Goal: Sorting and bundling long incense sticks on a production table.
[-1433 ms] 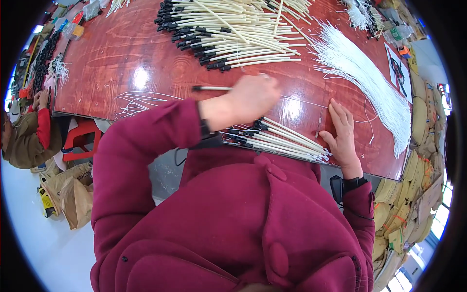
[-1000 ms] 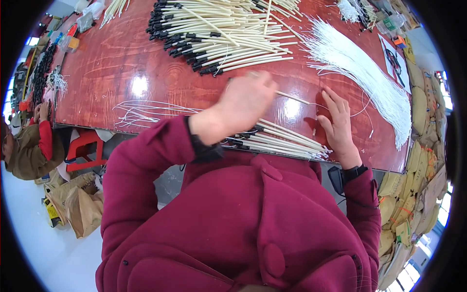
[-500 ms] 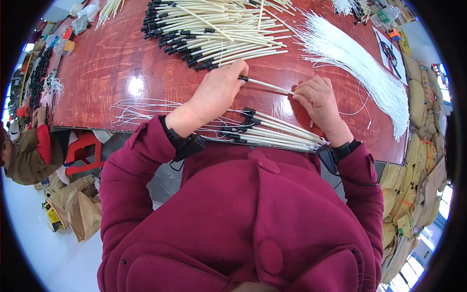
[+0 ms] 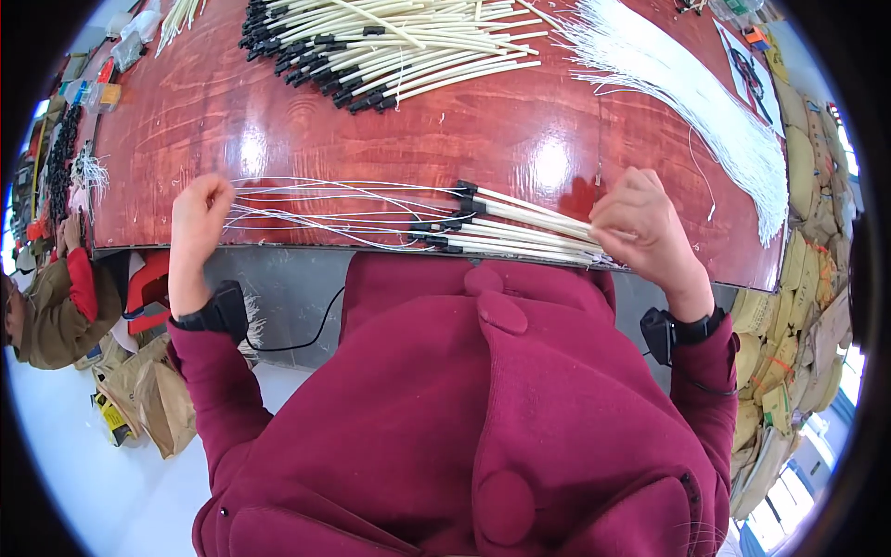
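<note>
Along the table's near edge lies a small bundle of slim cream tubes (image 4: 534, 223) with black end pieces (image 4: 445, 235) on their left. Thin white cords (image 4: 316, 206) run leftward from those ends. At the far left of the cords is my left hand (image 4: 197, 221), its fingers curled closed where the uppermost cord reaches them. My right hand (image 4: 645, 227) is pinched at the right end of the top tube in the bundle; its fingertips partly cover that end.
A large heap of cream tubes with black ends (image 4: 399, 46) lies across the table (image 4: 306, 130). To its right stretches a long hank of white cords (image 4: 687, 88), near a sheet with a dark looped item (image 4: 750, 84). Another person's hand (image 4: 70, 234) shows at far left.
The tube held between my hands over the table has come down to the near bundle. My left hand has swept far left, off its black end; my right hand has moved slightly nearer and right.
</note>
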The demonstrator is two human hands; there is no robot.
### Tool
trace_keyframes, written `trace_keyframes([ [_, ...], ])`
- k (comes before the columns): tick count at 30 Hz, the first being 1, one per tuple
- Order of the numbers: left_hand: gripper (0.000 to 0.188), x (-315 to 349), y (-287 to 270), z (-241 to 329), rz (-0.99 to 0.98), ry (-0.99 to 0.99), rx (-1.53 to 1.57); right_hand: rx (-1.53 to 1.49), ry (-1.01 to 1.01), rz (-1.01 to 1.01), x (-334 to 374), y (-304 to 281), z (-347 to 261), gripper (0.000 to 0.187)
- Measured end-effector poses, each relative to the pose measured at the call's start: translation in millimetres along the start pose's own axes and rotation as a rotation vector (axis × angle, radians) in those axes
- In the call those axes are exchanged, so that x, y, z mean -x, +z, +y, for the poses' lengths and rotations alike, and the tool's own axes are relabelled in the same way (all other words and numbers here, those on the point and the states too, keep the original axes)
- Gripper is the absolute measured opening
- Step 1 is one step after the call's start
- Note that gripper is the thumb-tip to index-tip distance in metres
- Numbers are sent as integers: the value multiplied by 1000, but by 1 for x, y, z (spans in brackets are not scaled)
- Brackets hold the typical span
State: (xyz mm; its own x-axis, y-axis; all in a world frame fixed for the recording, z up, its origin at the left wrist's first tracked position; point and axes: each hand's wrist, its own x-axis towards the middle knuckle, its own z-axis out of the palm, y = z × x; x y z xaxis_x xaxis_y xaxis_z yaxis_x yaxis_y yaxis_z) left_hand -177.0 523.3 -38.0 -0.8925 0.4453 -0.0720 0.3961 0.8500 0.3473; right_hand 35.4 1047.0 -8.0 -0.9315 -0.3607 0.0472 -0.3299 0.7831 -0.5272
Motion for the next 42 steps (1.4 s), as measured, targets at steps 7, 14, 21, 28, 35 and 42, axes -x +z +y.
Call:
trace_keyframes([
  [7,34,-26,8,82,410,307,-106,14,31,22,-1,3,-13,45],
  [14,30,-75,72,175,126,281,56,170,88,87,-4,2,-12,55],
  [21,14,-72,39,154,132,204,459,151,138,115,3,12,-4,41],
  [28,19,21,-76,14,-524,-210,424,191,179,152,3,6,27,33],
  [35,28,32,-74,42,-72,-168,-120,323,316,448,11,5,83,45],
  [42,28,-96,57,230,-25,630,256,443,355,363,-23,18,104,49],
])
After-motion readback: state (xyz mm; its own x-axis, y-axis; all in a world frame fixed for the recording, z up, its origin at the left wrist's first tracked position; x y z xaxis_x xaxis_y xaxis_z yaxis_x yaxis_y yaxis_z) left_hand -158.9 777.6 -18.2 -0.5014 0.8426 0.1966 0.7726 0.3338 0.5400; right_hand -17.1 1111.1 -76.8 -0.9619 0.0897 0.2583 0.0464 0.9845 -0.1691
